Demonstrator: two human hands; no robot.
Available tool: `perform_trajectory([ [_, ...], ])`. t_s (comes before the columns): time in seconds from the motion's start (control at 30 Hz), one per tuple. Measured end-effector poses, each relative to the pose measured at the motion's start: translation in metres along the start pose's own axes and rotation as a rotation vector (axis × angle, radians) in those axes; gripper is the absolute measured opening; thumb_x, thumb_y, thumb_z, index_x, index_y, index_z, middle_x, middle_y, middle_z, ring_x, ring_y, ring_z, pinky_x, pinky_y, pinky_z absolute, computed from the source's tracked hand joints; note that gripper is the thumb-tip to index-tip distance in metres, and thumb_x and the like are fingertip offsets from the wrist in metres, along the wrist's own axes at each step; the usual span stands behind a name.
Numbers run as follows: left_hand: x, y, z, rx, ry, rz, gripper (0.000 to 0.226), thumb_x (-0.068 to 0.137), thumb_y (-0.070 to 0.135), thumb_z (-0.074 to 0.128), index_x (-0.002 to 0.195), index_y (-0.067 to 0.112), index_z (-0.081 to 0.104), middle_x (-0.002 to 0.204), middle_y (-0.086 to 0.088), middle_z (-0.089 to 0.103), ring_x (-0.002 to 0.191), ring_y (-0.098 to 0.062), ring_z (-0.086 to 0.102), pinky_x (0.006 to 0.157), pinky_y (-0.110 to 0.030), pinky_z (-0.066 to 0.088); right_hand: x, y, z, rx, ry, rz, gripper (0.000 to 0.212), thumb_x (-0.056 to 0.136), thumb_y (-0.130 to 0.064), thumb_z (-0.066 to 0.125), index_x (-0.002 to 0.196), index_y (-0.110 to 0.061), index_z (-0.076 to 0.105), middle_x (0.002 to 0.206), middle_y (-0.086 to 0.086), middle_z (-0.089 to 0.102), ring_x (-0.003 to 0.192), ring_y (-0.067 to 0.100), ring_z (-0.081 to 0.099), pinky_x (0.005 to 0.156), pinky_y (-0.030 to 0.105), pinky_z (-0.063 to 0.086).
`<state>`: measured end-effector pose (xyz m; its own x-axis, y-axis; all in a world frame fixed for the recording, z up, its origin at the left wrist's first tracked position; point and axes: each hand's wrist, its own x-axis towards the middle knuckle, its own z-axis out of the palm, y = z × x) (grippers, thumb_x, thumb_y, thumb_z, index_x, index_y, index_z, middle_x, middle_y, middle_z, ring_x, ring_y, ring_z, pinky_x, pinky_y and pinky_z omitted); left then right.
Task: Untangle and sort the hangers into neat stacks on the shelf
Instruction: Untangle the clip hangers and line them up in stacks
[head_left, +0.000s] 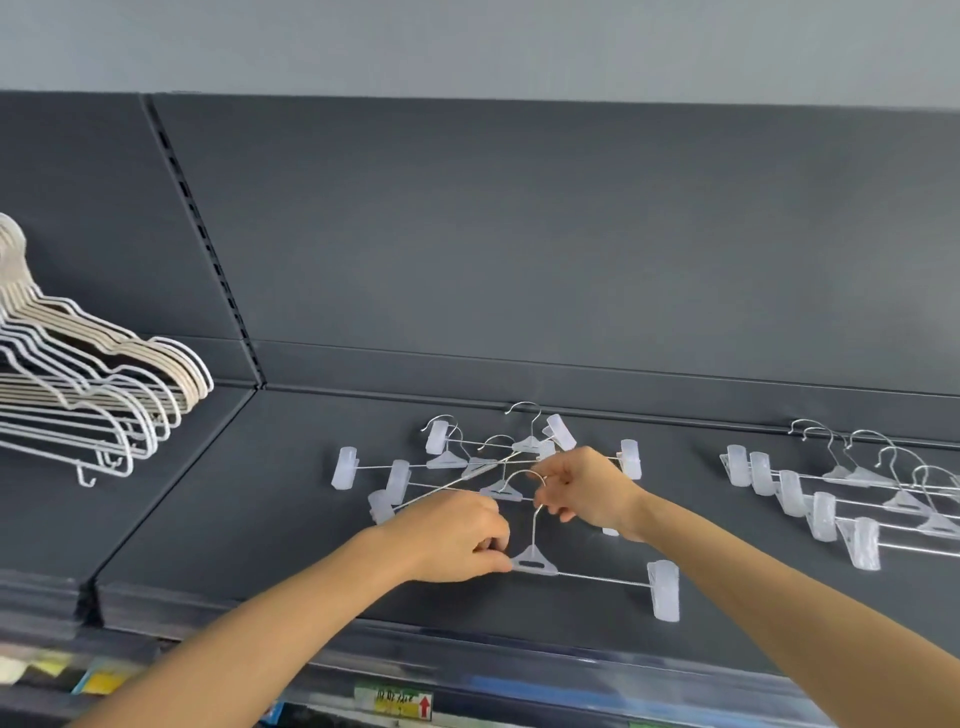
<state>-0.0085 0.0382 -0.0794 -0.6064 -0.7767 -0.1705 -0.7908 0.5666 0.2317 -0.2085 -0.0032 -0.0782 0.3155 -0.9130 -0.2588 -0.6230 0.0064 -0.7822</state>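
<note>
Clip hanger (535, 565), left hand (452, 535) pinching its bar, right hand (582, 488) pinching its hook — yellow label (395, 701), writing unreadable

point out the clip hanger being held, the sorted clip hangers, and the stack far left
held clip hanger (534, 554), head view, on its clear triangular hub
sorted clip hangers (823, 515), head view, on one clear clip
stacked hangers (182, 379), head view, on a beige shoulder

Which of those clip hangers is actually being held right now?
The front clip hanger, nearest the shelf edge: the left hand grips its bar and the right hand pinches its hook.
</note>
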Motion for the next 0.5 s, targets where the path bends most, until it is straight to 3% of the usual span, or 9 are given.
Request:
perform_trajectory([
  [0.1,0.001,-0.009,-0.005,0.003,0.124,-0.068,0.027,0.096,0.037,0.046,0.092,0.019,0.066,0.094,0.005,0.057,0.088,-0.013,0.053,0.076,-0.031,0.045,0.004,0.000,0.006,-0.057,-0.023,-0.008,0.022,0.084,-0.003,0.057,0.102,-0.009,0.069,0.070,0.001,0.064,0.058,0.011,0.054,0.054,0.020,0.049],
  [0.2,0.002,-0.022,-0.009,-0.001,0.247,-0.123,0.026,0.098,0.029,0.043,0.100,0.017,0.066,0.102,0.005,0.055,0.093,-0.014,0.053,0.079,-0.031,0.045,0.004,-0.002,0.007,-0.302,-0.025,-0.081,0.018,0.083,-0.011,0.058,0.095,-0.004,0.069,0.070,0.010,0.061,0.056,0.017,0.052,0.051,0.023,0.046],
  [0.27,0.003,-0.032,-0.010,0.004,0.277,-0.153,0.025,0.098,0.028,0.046,0.112,0.019,0.064,0.112,0.005,0.053,0.101,-0.014,0.053,0.084,-0.031,0.046,0.006,-0.002,0.004,-0.399,0.063,-0.155,0.017,0.084,-0.013,0.057,0.091,-0.001,0.067,0.079,0.016,0.064,0.067,0.027,0.054,0.064,0.031,0.046],
  [0.37,0.009,-0.045,-0.007,0.031,0.242,-0.184,0.038,0.096,0.035,0.050,0.132,0.021,0.052,0.129,0.006,0.047,0.118,-0.014,0.045,0.096,-0.029,0.042,0.016,0.004,-0.009,-0.498,0.240,-0.173,0.016,0.087,-0.016,0.054,0.087,-0.006,0.067,0.078,0.010,0.059,0.076,0.026,0.049,0.067,0.032,0.040],
  [0.5,0.018,-0.053,-0.008,0.054,0.182,-0.231,0.050,0.096,0.038,0.048,0.142,0.019,0.040,0.144,0.001,0.039,0.131,-0.018,0.036,0.105,-0.032,0.035,0.033,0.017,-0.021,-0.654,0.245,-0.142,0.026,0.093,-0.023,0.051,0.115,-0.014,0.061,0.103,0.009,0.056,0.104,0.030,0.048,0.079,0.032,0.039],
])
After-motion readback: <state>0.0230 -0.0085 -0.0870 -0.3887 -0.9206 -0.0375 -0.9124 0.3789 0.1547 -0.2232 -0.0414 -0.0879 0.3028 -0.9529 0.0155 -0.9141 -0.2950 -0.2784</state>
